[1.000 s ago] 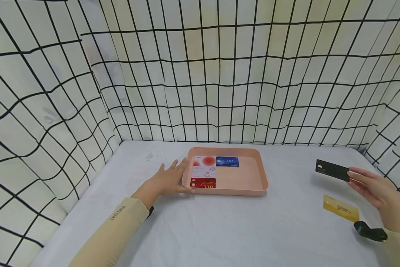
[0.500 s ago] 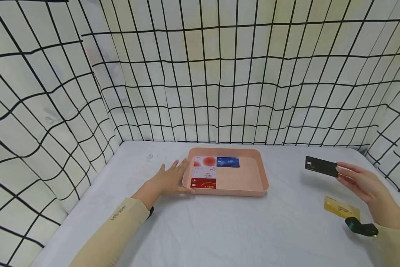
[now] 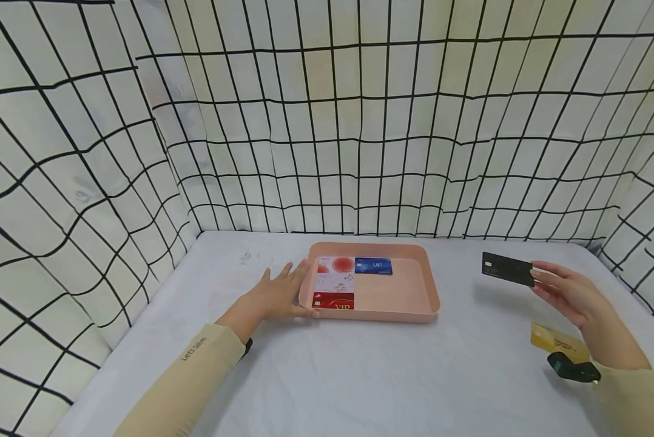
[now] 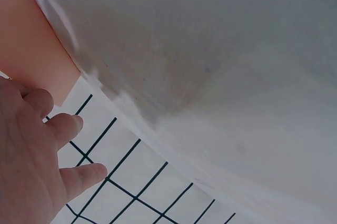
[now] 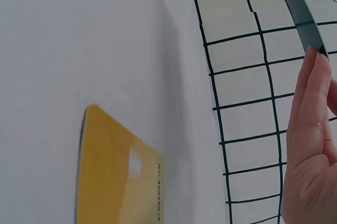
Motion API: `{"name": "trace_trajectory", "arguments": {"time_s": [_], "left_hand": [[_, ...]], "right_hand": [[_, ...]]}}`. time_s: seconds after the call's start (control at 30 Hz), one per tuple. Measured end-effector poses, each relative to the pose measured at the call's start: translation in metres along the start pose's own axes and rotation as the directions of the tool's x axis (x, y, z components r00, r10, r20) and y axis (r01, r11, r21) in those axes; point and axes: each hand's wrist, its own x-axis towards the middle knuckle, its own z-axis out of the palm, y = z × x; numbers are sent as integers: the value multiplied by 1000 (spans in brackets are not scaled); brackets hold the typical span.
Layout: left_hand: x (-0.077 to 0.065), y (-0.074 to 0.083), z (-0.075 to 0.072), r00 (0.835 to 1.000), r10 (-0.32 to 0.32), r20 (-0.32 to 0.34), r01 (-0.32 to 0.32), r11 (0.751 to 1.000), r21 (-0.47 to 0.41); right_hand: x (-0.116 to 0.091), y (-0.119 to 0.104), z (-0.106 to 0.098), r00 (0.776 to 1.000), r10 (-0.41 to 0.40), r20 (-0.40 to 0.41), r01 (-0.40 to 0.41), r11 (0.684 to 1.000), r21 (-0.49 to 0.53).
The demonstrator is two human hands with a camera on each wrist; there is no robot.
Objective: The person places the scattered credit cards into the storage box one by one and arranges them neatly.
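Note:
My right hand (image 3: pixel 573 294) pinches a black VIP card (image 3: pixel 507 268) by its right end, holding it above the table. The same black card (image 5: pixel 303 13) shows nearly edge-on in the right wrist view. Spread against the left wall of a pink tray (image 3: pixel 398 315), my left hand (image 3: pixel 275 295) touches it with straight fingers. Inside the tray lie a blue VIP card (image 3: pixel 373 266), a red VIP card (image 3: pixel 333 301) and pale cards with a red circle (image 3: pixel 335 276). A yellow card (image 3: pixel 556 341) lies on the table below my right hand, partly hidden by the wrist strap.
A white cloth covers the table (image 3: pixel 387 376). White walls with a black grid (image 3: pixel 360 121) enclose it at the back and both sides. A dark wrist camera (image 3: pixel 573 368) hangs beneath the right wrist.
My right hand has moved left with the black card, toward the tray. The left hand stays at the tray's left side, and the cards in the tray have not moved.

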Motion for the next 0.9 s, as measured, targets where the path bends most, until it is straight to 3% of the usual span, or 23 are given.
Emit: {"name": "trace_trajectory", "arguments": {"time_s": [0.3, 0.9], "left_hand": [[-1, 1, -1, 1000, 11, 1, -11, 1000, 18], [1, -1, 1, 1000, 8, -2, -8, 1000, 9]], "right_hand": [[0, -3, 21, 999, 41, -3, -41, 999, -14], [11, -2, 55, 996, 19, 92, -12, 997, -71]]}}
